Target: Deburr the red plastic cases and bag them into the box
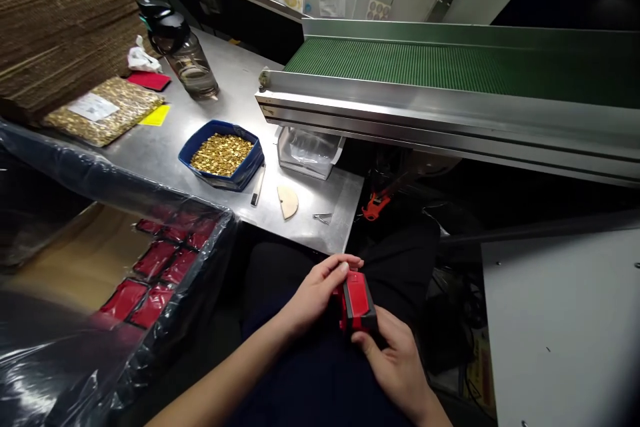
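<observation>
Low in the view, over the lap, both hands close together on a small red box with black edging: the right hand cradles it from below at five o'clock, the left hand pinches its top from ten o'clock. At nine o'clock a plastic-lined carton holds flat red pouches. Farther off, at eleven o'clock on the steel table, stands a blue tray of small gold pieces. Beyond, at one o'clock, runs a green conveyor belt.
</observation>
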The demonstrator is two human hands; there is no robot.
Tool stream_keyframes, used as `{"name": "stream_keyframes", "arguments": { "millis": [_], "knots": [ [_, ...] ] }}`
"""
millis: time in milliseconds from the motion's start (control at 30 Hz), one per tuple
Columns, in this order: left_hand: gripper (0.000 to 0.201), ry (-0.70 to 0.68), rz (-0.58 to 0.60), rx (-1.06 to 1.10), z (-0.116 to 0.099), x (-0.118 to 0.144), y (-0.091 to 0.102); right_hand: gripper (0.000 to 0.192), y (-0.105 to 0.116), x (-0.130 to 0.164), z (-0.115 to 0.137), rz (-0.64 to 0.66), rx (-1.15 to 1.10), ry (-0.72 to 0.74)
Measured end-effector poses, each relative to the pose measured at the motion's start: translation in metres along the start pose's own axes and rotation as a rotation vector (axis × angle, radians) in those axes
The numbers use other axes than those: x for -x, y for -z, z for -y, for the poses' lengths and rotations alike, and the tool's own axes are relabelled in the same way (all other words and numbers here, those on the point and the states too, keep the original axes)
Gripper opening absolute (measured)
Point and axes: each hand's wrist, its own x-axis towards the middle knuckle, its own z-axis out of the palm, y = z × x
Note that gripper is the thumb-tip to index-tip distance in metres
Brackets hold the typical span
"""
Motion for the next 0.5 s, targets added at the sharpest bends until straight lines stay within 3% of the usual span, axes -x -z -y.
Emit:
{"name": "stream_keyframes", "arguments": {
  "millis": [300, 500],
  "knots": [
    [0.058, -0.041, -0.037, -0.046, -0.001, 0.007, 0.027, 0.017, -0.006, -0.047, 0.010, 0.118, -0.203, -0.204],
    [0.075, -0.175, -0.010, 0.044, 0.005, 0.011, 0.056, 0.011, -0.025, -0.073, 0.009, 0.221, -0.182, -0.209]
  ]
}}
